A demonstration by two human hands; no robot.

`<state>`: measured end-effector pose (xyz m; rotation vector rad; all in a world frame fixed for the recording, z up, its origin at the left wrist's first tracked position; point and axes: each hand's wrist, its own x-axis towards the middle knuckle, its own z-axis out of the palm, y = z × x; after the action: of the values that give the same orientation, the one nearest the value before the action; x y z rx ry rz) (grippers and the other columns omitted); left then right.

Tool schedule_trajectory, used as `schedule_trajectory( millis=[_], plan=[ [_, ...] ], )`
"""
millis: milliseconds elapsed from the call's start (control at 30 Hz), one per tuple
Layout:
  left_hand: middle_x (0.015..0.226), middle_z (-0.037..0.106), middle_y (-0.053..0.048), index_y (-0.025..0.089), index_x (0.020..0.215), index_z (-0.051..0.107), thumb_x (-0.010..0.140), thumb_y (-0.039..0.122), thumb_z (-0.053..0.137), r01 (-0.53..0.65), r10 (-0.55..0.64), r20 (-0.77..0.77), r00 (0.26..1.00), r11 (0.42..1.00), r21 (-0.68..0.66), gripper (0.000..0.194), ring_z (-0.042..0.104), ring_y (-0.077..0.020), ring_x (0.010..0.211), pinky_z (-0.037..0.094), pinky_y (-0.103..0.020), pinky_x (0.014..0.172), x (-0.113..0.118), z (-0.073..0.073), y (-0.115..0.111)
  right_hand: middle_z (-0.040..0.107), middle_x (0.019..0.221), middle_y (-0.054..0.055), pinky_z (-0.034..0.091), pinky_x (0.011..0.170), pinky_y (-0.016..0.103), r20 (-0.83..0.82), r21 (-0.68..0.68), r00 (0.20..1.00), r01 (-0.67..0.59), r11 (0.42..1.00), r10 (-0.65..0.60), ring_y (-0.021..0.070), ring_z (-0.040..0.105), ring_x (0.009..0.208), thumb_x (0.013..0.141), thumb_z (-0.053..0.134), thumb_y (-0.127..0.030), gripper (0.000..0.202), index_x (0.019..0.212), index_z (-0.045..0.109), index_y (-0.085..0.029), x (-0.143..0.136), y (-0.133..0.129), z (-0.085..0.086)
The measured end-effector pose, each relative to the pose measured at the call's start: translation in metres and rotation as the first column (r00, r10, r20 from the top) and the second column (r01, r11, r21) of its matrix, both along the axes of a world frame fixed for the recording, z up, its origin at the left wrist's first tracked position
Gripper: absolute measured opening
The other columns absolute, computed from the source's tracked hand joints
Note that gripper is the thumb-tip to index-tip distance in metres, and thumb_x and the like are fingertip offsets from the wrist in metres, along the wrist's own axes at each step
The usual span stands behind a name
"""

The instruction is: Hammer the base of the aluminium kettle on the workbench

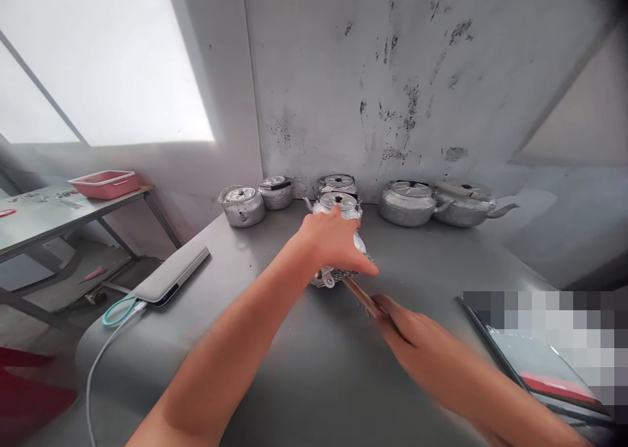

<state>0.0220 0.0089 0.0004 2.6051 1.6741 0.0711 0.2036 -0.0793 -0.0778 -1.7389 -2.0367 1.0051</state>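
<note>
A small silver metal kettle (pixel 360 243) is mostly hidden beneath my left hand (pixel 336 241), which lies over it with the thumb stretched to the right. A handle bracket (pixel 328 278) shows at the kettle's near side. My right hand (pixel 400 319) is wrapped round the wooden handle (pixel 362 296) of what looks like a brush. Its dark, bristly head presses near the kettle's lower side, under my left thumb, and is partly covered. Just behind stand another lidded kettle (pixel 338 201) with a spout to the left and one more kettle (pixel 337 184) against the wall.
Two kettles, a front one (pixel 244 208) and a rear one (pixel 276 193), stand at the back left of the grey table (pixel 294 381). Two larger kettles (pixel 407 205) stand back right. A power bank (pixel 171 277) with cable lies left; a tablet-like device (pixel 540 355) lies right. A pink basket (pixel 105 185) sits on another table.
</note>
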Motion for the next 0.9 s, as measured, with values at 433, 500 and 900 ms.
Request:
schedule_trajectory(
  millis=[433, 500, 900],
  plan=[
    [0.111, 0.069, -0.009, 0.023, 0.115, 0.068, 0.064, 0.078, 0.055, -0.047, 0.043, 0.046, 0.998, 0.995, 0.086, 0.076, 0.064, -0.0313, 0.095, 0.051, -0.039, 0.078, 0.011, -0.011, 0.011, 0.073, 0.077, 0.004, 0.051, 0.070, 0.040, -0.106, 0.051, 0.994, 0.020, 0.998, -0.015, 0.0346, 0.070, 0.081, 0.090, 0.054, -0.033, 0.038, 0.126, 0.067, -0.038, 0.011, -0.004, -0.005],
    [0.111, 0.069, -0.009, 0.023, 0.113, 0.069, 0.064, 0.079, 0.055, -0.050, 0.045, 0.050, 0.998, 0.994, 0.101, 0.076, 0.064, -0.0310, 0.095, 0.050, -0.039, 0.078, 0.010, -0.012, 0.013, 0.074, 0.077, 0.004, 0.052, 0.071, 0.040, -0.115, 0.091, 0.993, 0.015, 0.996, -0.004, 0.0341, 0.071, 0.080, 0.091, 0.054, -0.034, 0.039, 0.127, 0.068, -0.037, 0.012, -0.004, -0.012],
    [0.115, 0.070, -0.007, 0.027, 0.115, 0.068, 0.064, 0.075, 0.058, -0.062, 0.055, 0.071, 0.996, 0.994, 0.089, 0.071, 0.063, -0.0326, 0.099, 0.050, -0.040, 0.081, 0.007, -0.012, 0.016, 0.075, 0.076, 0.004, 0.052, 0.066, 0.037, 0.124, 0.224, 0.988, -0.115, 0.968, 0.089, 0.0276, 0.070, 0.064, 0.101, 0.030, -0.033, 0.048, 0.144, 0.053, -0.029, 0.011, -0.008, -0.017]
  ],
)
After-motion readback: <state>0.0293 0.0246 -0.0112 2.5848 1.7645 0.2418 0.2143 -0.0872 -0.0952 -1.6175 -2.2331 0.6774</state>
